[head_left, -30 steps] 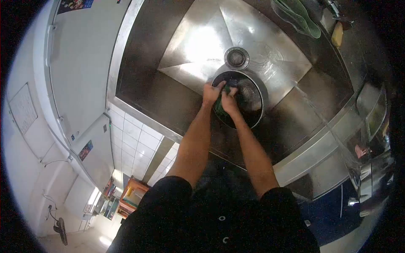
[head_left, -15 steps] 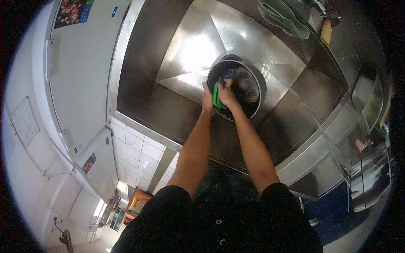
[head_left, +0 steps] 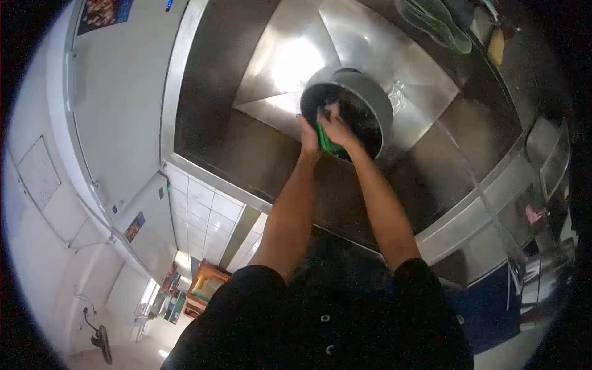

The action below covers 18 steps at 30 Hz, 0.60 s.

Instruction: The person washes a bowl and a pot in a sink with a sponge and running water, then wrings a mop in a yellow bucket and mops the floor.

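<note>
A grey metal pot with a dark inside tilts toward me in the sink. My left hand grips the pot's near left rim, its thumb side along the edge. Inside the pot, my right hand is closed on a bright green scrubber, slightly smeared by motion. The scrubber lies between my two hands, close to the left wall of the pot; its lower part is partly hidden. My right fingertips are hard to make out against the dark inside.
The steel sink basin surrounds the pot, with a dark counter edge in front. A green translucent container and a yellow-handled item sit at the upper right. A white fridge-like unit stands to the left.
The pot has tipped further toward me, showing more of its far outer wall. My right hand has shifted inside it with the green scrubber. The whole view has moved slightly.
</note>
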Motion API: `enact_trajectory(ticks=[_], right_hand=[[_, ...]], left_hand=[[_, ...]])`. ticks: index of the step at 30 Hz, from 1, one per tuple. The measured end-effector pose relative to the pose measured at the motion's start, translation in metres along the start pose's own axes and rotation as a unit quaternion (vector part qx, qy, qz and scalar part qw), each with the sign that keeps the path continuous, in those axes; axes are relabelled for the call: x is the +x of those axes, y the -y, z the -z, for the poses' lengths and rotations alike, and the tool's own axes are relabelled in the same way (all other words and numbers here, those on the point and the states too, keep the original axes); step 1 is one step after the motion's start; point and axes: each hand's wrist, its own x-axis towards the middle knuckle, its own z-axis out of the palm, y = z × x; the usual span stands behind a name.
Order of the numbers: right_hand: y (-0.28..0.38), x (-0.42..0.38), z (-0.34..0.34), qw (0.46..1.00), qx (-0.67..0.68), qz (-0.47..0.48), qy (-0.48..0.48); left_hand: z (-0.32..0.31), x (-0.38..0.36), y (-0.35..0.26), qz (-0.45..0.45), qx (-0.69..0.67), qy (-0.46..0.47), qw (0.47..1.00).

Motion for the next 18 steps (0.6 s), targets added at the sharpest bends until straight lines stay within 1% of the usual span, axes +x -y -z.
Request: enact_trajectory(ticks=[1,3,4,5,6,7,8,9,10,11,12,13,14,15,16,17,18], right_hand=[[0.000,0.001,0.006,0.999,-0.023,0.023,-0.007],[-0.001,0.003,-0.003,0.995,-0.061,0.076,-0.005],[-0.006,0.007,-0.008,0.983,-0.125,0.131,0.031],[-0.018,0.002,-0.010,0.988,-0.131,0.086,-0.010],[-0.001,-0.006,-0.005,0.988,-0.136,0.043,-0.059],[0.019,0.003,0.006,0.983,-0.143,0.016,-0.113],[-0.022,0.029,-0.007,0.987,-0.094,0.098,-0.082],[-0.018,0.034,-0.009,0.989,-0.088,0.105,-0.051],[-0.013,0.030,-0.008,0.991,-0.082,0.106,-0.020],[-0.014,0.017,-0.006,0.992,-0.077,0.099,0.008],[-0.004,0.015,-0.004,0.988,-0.067,0.096,-0.102],[-0.008,0.018,0.000,0.988,-0.095,0.111,-0.041],[-0.012,0.020,-0.002,0.984,-0.120,0.127,0.022],[-0.020,0.018,-0.003,0.975,-0.148,0.137,0.091],[-0.015,0.015,0.006,0.980,-0.128,0.102,0.111],[-0.006,0.016,0.009,0.996,-0.078,0.048,-0.008],[0.000,0.012,0.017,0.995,-0.087,0.036,0.033]], left_hand=[[-0.009,0.009,-0.008,0.010,-0.035,0.029,0.999],[-0.006,0.009,-0.005,0.013,-0.031,0.032,0.999],[0.000,0.023,0.004,0.020,-0.036,0.024,0.999],[0.008,0.032,0.016,0.047,-0.042,0.016,0.998],[0.010,0.035,0.020,0.074,-0.051,0.005,0.996],[0.006,0.043,0.020,0.025,-0.054,0.029,0.998],[0.010,0.048,0.020,-0.022,-0.056,0.045,0.997],[0.017,0.049,0.023,-0.063,-0.059,0.053,0.995],[0.018,0.041,0.024,-0.015,-0.062,0.022,0.998],[0.016,0.028,0.030,-0.021,-0.080,0.029,0.996],[0.005,0.027,0.029,-0.037,-0.100,0.045,0.993],[0.002,0.038,0.028,-0.060,-0.117,0.059,0.990],[0.024,0.063,0.043,0.000,-0.101,0.067,0.993],[0.027,0.067,0.042,0.016,-0.093,0.045,0.994],[0.027,0.061,0.046,0.042,-0.086,0.023,0.995],[0.022,0.060,0.045,0.041,-0.071,0.018,0.996],[0.016,0.058,0.042,0.041,-0.056,0.013,0.998]])
